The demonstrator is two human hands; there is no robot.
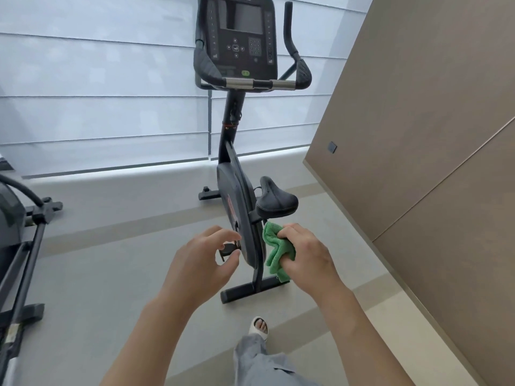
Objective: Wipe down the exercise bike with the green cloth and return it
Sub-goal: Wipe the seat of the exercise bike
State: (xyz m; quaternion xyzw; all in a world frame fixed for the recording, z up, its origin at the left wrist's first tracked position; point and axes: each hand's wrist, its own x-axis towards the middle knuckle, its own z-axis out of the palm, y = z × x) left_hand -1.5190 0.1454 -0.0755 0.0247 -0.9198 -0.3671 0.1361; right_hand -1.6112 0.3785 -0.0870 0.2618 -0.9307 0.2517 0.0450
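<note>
The green cloth (274, 252) sits bunched in your right hand (305, 253), fingers curled round it, just beside the exercise bike (242, 213) below the saddle (276, 201). Your left hand (203, 261) hovers with fingers loosely spread, holding nothing, near the pedal (228, 249). Spread the cloth flatter before wiping, probably starting at the saddle, and steady the frame with your free hand.

The exercise bike (239, 196) console (236, 34) bears a brand, seemingly "STAR TRAC"; other markings too blurred.
</note>
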